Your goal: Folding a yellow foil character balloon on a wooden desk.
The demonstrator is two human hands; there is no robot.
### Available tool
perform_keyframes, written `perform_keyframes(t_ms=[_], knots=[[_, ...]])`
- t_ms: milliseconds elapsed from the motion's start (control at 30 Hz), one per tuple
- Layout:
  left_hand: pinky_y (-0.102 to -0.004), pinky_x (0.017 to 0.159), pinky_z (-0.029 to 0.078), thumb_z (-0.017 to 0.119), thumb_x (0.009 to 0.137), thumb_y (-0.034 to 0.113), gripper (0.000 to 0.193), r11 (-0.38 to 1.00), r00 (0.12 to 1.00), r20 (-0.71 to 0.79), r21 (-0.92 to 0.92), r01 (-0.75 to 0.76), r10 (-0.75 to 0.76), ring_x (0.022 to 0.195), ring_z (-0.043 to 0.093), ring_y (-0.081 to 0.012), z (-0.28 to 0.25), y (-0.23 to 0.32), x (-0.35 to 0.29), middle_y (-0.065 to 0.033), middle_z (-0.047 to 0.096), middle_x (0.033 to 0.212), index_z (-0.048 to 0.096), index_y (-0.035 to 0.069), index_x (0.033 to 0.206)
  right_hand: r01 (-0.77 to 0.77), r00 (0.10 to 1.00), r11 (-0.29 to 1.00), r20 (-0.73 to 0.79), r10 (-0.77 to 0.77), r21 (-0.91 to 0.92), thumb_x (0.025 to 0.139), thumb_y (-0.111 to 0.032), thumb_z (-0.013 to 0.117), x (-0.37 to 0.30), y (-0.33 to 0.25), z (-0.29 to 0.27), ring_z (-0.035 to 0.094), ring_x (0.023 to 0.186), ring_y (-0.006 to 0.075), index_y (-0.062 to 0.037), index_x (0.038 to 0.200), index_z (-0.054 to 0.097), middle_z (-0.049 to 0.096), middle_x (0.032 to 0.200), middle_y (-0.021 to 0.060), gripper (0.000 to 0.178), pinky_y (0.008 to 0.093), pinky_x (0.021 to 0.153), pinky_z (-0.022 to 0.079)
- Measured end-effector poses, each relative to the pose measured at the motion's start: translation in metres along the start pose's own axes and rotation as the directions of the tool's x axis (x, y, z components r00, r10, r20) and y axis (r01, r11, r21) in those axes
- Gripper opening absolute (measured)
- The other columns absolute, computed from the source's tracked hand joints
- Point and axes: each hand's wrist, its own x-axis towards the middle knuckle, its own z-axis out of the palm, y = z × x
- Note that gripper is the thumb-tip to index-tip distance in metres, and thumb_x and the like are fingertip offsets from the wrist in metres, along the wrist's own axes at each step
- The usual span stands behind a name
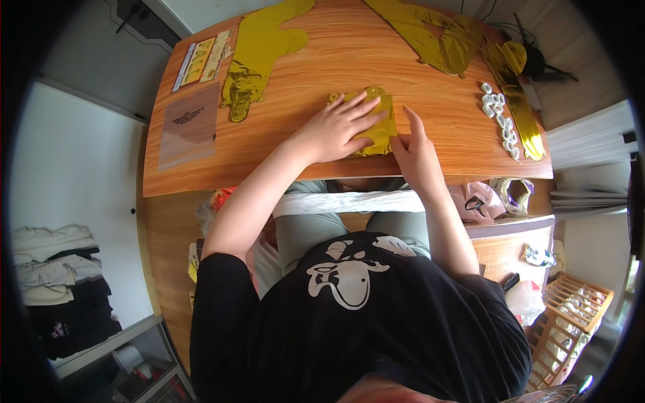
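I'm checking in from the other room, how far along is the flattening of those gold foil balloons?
Nothing looks finished. In hand: the left hand presses flat on a small gold foil balloon at the table's near edge, the right hand touching its side. Left: three larger gold foil pieces lie spread further back, untouched.

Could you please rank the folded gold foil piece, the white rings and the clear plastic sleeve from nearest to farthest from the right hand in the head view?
From the right hand:
1. Folded gold foil piece, touching, on its left.
2. White rings, to its right.
3. Clear plastic sleeve, far left.
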Motion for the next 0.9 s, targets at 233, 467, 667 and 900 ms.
perform_keyframes(t_ms=[233,467,667,900], knots=[[-0.0535,0.127,0.017,0.048,0.1,0.062,0.071,0.997,0.997,0.078,0.078,-0.007,0.001,0.156,0.023,-0.0302,0.009,0.002,-0.004,-0.0032,0.028,0.168,0.025,0.035,0.162,0.043,0.999,0.981,-0.021,-0.039,0.187,0.096,-0.008,0.067,-0.014,0.007,-0.007,0.061,0.071,0.0133,-0.0035,0.151,0.041,0.069,0.083,0.0106,0.06,0.0277,0.07,0.05],[-0.0531,0.127,0.018,0.059,0.091,0.068,0.085,0.997,0.998,0.055,0.082,-0.002,-0.002,0.155,0.024,-0.0311,0.009,0.002,-0.003,-0.0043,0.029,0.168,0.024,0.039,0.162,0.167,0.983,0.984,-0.06,-0.171,-0.062,0.088,-0.003,0.074,-0.011,0.021,-0.006,0.065,0.072,0.0165,-0.0024,0.135,0.053,0.068,0.082,0.0085,0.051,0.0298,0.071,0.052],[-0.0526,0.126,0.019,0.066,0.086,0.067,0.089,0.998,0.998,0.06,0.055,0.001,-0.004,0.154,0.026,-0.0312,0.007,0.003,-0.001,-0.0042,0.031,0.167,0.03,0.037,0.161,0.176,0.978,0.951,-0.067,-0.199,-0.255,0.084,-0.005,0.076,-0.016,0.014,-0.008,0.064,0.085,0.0225,-0.0044,0.127,0.056,0.067,0.084,0.0058,0.047,0.0352,0.083,0.05],[-0.052,0.126,0.019,0.069,0.085,0.064,0.086,0.999,0.998,0.063,0.048,0.007,-0.01,0.154,0.028,-0.0307,0.005,0.004,-0.001,-0.0052,0.034,0.166,0.035,0.036,0.159,0.184,0.983,0.924,0.051,-0.177,-0.334,0.084,-0.011,0.076,-0.007,0.011,-0.024,0.06,0.107,0.0336,-0.0041,0.127,0.058,0.066,0.106,0.0131,0.047,0.0423,0.097,0.047]])
